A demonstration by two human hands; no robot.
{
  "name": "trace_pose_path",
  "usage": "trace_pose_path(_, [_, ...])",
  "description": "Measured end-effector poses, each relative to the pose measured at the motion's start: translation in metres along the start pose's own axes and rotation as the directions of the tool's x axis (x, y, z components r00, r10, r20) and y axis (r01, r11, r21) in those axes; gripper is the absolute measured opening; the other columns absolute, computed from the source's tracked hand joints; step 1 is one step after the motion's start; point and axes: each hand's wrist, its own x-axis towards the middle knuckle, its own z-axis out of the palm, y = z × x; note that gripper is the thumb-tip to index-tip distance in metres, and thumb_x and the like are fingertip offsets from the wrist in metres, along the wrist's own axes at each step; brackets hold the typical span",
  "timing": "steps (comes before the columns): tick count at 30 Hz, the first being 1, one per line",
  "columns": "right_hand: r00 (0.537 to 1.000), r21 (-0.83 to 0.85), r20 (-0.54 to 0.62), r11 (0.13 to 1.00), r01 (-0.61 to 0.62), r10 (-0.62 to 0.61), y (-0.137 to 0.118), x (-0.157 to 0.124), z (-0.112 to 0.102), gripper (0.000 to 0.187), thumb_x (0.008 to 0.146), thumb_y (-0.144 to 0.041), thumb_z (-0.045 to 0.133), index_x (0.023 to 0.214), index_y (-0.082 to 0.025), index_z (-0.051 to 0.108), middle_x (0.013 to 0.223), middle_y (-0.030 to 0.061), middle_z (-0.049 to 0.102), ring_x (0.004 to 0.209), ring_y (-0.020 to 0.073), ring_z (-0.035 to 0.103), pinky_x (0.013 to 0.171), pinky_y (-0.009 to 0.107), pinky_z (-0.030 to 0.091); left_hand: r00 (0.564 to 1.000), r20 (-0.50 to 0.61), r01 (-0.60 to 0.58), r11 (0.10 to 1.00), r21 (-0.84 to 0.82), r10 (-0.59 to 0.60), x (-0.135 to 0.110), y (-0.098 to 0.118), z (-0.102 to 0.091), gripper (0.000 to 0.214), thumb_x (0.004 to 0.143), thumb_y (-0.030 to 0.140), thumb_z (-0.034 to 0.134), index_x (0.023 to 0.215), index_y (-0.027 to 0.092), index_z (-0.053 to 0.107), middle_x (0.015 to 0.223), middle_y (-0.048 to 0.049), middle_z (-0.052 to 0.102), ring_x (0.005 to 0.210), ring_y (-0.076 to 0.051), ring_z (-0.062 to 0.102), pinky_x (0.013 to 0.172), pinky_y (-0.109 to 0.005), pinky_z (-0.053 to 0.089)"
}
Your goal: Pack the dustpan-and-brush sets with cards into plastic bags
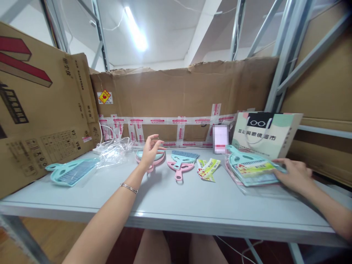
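My left hand (150, 149) is raised with its fingers apart and nothing in them, just above a stack of dustpans (139, 155) in teal and pink, which it partly covers. At the right, my right hand (295, 173) grips the edge of a bagged teal dustpan (239, 157) that has a brush and a yellow-green label card inside. Under that bag, a pink edge of another piece shows. Between my hands are blue brushes (184, 155) with a pink dustpan (180, 168), and several loose label cards (209, 169).
A bagged teal dustpan with brush (73, 174) lies at the left, near crumpled clear plastic bags (114, 150). Cardboard boxes (165, 91) wall the back and left. A phone-like blurred panel (220, 138) and a paper bag (266, 134) stand at the back right of the grey table (165, 205).
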Motion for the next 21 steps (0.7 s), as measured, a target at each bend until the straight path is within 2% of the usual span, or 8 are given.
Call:
trace_pose_path(3, [0.993,-0.233,-0.057,0.968,0.092,-0.108,0.001,-0.008,0.008,0.031,0.071,-0.033,0.053,0.1,-0.025,0.058,0.117,0.0211,0.048,0.107,0.0378,0.044,0.077,0.048,0.036,0.997,-0.065,-0.033,0.998,0.047,0.036,0.003,-0.004,-0.004,0.034,0.081,0.036,0.049,0.109,0.02,0.04,0.092,-0.0045,0.059,0.067,-0.015,0.064,0.057,-0.027,0.05])
trace_pose_path(6, [0.975,-0.336,-0.027,0.92,0.201,-0.223,-0.012,-0.011,0.007,0.035,0.072,-0.024,0.048,0.106,-0.022,0.055,0.117,0.0203,0.047,0.109,0.0359,0.041,0.08,0.045,0.036,0.991,-0.089,-0.073,0.96,0.269,0.1,0.007,-0.013,-0.008,0.027,0.08,0.029,0.048,0.105,0.019,0.046,0.086,-0.0048,0.059,0.075,-0.018,0.062,0.068,-0.034,0.049])
trace_pose_path(9, [0.954,-0.343,-0.023,0.899,0.272,-0.298,-0.04,-0.006,0.003,0.039,0.071,-0.013,0.043,0.108,-0.017,0.054,0.115,0.0209,0.047,0.107,0.035,0.041,0.082,0.044,0.035,0.974,-0.066,-0.137,0.79,0.598,0.219,0.011,-0.021,-0.019,0.027,0.077,0.019,0.05,0.103,0.017,0.053,0.089,-0.0095,0.062,0.09,-0.025,0.058,0.086,-0.044,0.042])
trace_pose_path(12, [0.907,-0.235,-0.087,0.893,0.384,-0.413,-0.084,0.002,0.007,0.038,0.072,-0.014,0.043,0.108,-0.015,0.053,0.113,0.0193,0.049,0.104,0.0337,0.043,0.083,0.042,0.035,0.958,-0.115,-0.044,0.529,0.847,0.264,0.015,-0.022,-0.04,0.041,0.072,0.007,0.047,0.112,0.013,0.052,0.108,-0.0172,0.059,0.111,-0.032,0.047,0.098,-0.052,0.027])
trace_pose_path(15, [0.82,-0.068,-0.167,0.836,0.544,-0.548,-0.135,0.004,0.023,0.032,0.073,-0.02,0.046,0.103,-0.014,0.054,0.107,0.0164,0.052,0.103,0.0306,0.046,0.085,0.04,0.036,0.96,-0.243,0.204,0.246,0.948,0.14,0.016,-0.021,-0.068,0.049,0.071,0.005,0.045,0.12,0.009,0.046,0.127,-0.0217,0.047,0.127,-0.035,0.03,0.103,-0.057,0.015])
trace_pose_path(17, [0.781,0.058,-0.204,0.789,0.612,-0.591,-0.167,-0.003,0.037,0.029,0.072,-0.021,0.047,0.1,-0.016,0.055,0.103,0.0137,0.054,0.099,0.0288,0.048,0.084,0.04,0.037,0.941,-0.339,0.336,0.103,0.936,0.017,0.016,-0.022,-0.086,0.047,0.075,0.013,0.047,0.121,0.006,0.045,0.134,-0.0238,0.039,0.131,-0.038,0.022,0.102,-0.059,0.013])
trace_pose_path(19, [0.739,0.178,-0.211,0.718,0.673,-0.64,-0.192,-0.014,0.05,0.027,0.073,-0.022,0.047,0.098,-0.017,0.054,0.101,0.0119,0.056,0.097,0.0268,0.05,0.083,0.04,0.039,0.911,-0.399,0.403,0.025,0.915,-0.106,0.016,-0.026,-0.099,0.045,0.077,0.026,0.051,0.117,0.007,0.048,0.133,-0.0249,0.041,0.129,-0.041,0.024,0.1,-0.061,0.015])
trace_pose_path(21, [0.711,0.275,-0.191,0.658,0.701,-0.677,-0.207,-0.027,0.06,0.024,0.075,-0.022,0.045,0.097,-0.018,0.054,0.099,0.0108,0.057,0.096,0.0256,0.051,0.083,0.039,0.04,0.888,-0.416,0.423,-0.005,0.906,-0.195,0.016,-0.03,-0.106,0.038,0.076,0.03,0.053,0.108,0.009,0.055,0.12,-0.0242,0.053,0.12,-0.041,0.039,0.098,-0.063,0.016])
